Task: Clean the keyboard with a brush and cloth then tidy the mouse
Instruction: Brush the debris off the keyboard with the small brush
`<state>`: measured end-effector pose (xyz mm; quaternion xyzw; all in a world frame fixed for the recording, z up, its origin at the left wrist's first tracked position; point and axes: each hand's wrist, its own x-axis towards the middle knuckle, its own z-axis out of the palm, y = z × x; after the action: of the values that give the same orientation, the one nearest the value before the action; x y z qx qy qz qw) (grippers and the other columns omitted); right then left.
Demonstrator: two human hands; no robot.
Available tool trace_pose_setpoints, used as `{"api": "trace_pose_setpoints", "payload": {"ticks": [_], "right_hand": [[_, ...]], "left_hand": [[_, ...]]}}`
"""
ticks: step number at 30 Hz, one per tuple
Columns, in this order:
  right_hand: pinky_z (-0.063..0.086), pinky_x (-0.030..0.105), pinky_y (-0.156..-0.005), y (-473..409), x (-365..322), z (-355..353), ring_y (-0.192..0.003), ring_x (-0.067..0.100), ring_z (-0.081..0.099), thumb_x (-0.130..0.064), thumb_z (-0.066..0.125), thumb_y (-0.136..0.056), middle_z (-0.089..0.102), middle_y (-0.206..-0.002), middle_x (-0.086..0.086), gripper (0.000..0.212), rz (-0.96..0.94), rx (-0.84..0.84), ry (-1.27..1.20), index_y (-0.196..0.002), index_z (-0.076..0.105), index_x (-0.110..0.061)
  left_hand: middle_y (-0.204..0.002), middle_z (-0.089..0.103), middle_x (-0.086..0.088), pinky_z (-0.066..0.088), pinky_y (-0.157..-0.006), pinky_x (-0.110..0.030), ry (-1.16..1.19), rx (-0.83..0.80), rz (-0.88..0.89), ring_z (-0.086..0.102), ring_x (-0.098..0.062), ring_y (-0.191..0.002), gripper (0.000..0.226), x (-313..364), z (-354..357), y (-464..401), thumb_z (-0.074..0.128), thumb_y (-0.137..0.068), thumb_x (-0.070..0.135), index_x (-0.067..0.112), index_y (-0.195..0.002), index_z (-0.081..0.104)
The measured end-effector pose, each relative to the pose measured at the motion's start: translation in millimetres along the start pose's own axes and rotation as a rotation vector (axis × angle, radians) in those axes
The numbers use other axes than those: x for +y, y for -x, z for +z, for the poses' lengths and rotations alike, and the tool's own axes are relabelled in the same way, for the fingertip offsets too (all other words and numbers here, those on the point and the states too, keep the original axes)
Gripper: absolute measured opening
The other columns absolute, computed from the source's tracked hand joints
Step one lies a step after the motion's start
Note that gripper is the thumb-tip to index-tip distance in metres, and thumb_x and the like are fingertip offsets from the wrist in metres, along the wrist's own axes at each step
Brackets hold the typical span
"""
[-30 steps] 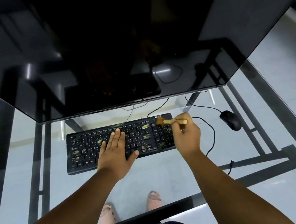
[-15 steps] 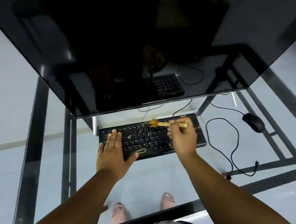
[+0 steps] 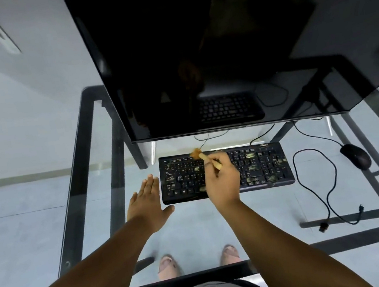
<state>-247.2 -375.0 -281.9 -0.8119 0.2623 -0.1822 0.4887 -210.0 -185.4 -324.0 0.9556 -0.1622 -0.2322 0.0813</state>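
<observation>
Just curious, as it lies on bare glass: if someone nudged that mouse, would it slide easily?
Probably: the mouse looks small and smooth on the glass desk. Its loose, looping cable seems floppy, so it should trail rather than resist.

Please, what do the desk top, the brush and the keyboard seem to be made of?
Desk top: clear glass on a dark frame, probably metal; the floor and the person's feet show through it.
Brush: pale handle, likely wood or bamboo, with tan bristles; the picture is too blurred to be sure.
Keyboard: black matte plastic by its look, with pale smudges on several keys.
</observation>
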Motion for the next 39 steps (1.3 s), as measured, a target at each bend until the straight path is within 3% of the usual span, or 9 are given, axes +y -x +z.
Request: {"api": "trace_pose_setpoints", "payload": {"ticks": [3, 7, 16, 19, 23, 28, 33, 37, 39], "right_hand": [[0.038, 0.025, -0.046, 5, 6, 3, -0.046, 0.007, 0.048, -0.015, 0.061, -0.092, 0.065, -0.064, -0.003, 0.005, -0.007, -0.229, -0.006, -0.093, 0.065, -0.018], [0.034, 0.024, -0.047, 14, 11, 1, -0.050, 0.014, 0.052, -0.023, 0.058, -0.093, 0.063, -0.064, -0.006, 0.005, -0.033, 0.015, 0.174, -0.095, 0.063, -0.020], [0.035, 0.023, -0.042, 24, 17, -8, -0.044, 0.005, 0.048, -0.017, 0.060, -0.093, 0.064, -0.063, -0.008, 0.005, -0.045, -0.026, 0.081, -0.093, 0.063, -0.021], [0.041, 0.033, -0.044, 26, 17, -8, -0.047, 0.015, 0.053, -0.017, 0.060, -0.090, 0.067, -0.063, 0.001, 0.006, -0.052, -0.195, 0.050, -0.090, 0.065, -0.020], [0.043, 0.029, -0.048, 28, 18, -8, -0.056, 0.018, 0.057, -0.030, 0.053, -0.088, 0.065, -0.065, -0.004, 0.010, -0.093, 0.003, 0.212, -0.089, 0.059, -0.023], [0.034, 0.022, -0.042, 36, 13, -4, -0.041, 0.006, 0.046, -0.016, 0.061, -0.088, 0.062, -0.055, -0.007, 0.004, -0.114, -0.328, 0.042, -0.086, 0.064, -0.016], [0.037, 0.023, -0.044, 38, 12, -8, -0.047, 0.008, 0.050, -0.026, 0.053, -0.083, 0.060, -0.057, -0.012, 0.012, -0.167, -0.077, 0.159, -0.082, 0.059, -0.016], [0.038, 0.026, -0.042, 38, 11, -10, -0.044, 0.009, 0.054, -0.017, 0.058, -0.083, 0.060, -0.052, -0.009, 0.004, -0.120, -0.391, 0.047, -0.081, 0.062, -0.018], [0.035, 0.024, -0.043, 37, 16, -9, -0.044, 0.009, 0.052, -0.025, 0.055, -0.078, 0.055, -0.049, -0.012, 0.008, -0.168, -0.335, 0.202, -0.078, 0.060, -0.018]], "left_hand": [[-0.161, -0.020, 0.000, 0.008, -0.121, -0.038, 0.001, -0.003, 0.018, -0.012, -0.016, -0.149, 0.090, -5, 4, 2, 0.042, -0.093, 0.059, 0.016, -0.154, -0.008], [-0.161, -0.019, 0.000, 0.010, -0.120, -0.037, -0.004, -0.002, 0.033, -0.011, -0.016, -0.149, 0.091, -7, 6, 2, 0.043, -0.093, 0.060, 0.016, -0.154, -0.007], [-0.161, -0.020, 0.001, 0.011, -0.120, -0.036, -0.021, 0.004, 0.046, -0.012, -0.016, -0.149, 0.090, -11, 7, 4, 0.040, -0.093, 0.062, 0.017, -0.154, -0.008], [-0.160, -0.020, 0.002, 0.010, -0.120, -0.036, -0.021, 0.003, 0.050, -0.012, -0.015, -0.149, 0.090, -11, 7, 4, 0.039, -0.093, 0.062, 0.017, -0.154, -0.008], [-0.160, -0.021, 0.002, 0.010, -0.120, -0.036, -0.020, -0.003, 0.050, -0.013, -0.015, -0.149, 0.090, -12, 7, 4, 0.039, -0.093, 0.062, 0.017, -0.154, -0.009], [-0.160, -0.020, 0.002, 0.011, -0.120, -0.035, -0.026, -0.002, 0.054, -0.012, -0.015, -0.149, 0.091, -13, 7, 3, 0.039, -0.092, 0.063, 0.018, -0.154, -0.009], [-0.160, -0.020, 0.003, 0.010, -0.120, -0.036, -0.016, -0.005, 0.066, -0.012, -0.015, -0.149, 0.092, -15, 9, 3, 0.041, -0.092, 0.063, 0.018, -0.154, -0.009], [-0.160, -0.020, 0.002, 0.011, -0.120, -0.035, -0.014, -0.006, 0.075, -0.012, -0.016, -0.149, 0.092, -15, 7, 3, 0.042, -0.091, 0.064, 0.019, -0.154, -0.009], [-0.160, -0.021, 0.003, 0.011, -0.119, -0.035, -0.019, -0.008, 0.075, -0.011, -0.015, -0.149, 0.092, -15, 6, 4, 0.042, -0.092, 0.063, 0.019, -0.154, -0.009]]}}
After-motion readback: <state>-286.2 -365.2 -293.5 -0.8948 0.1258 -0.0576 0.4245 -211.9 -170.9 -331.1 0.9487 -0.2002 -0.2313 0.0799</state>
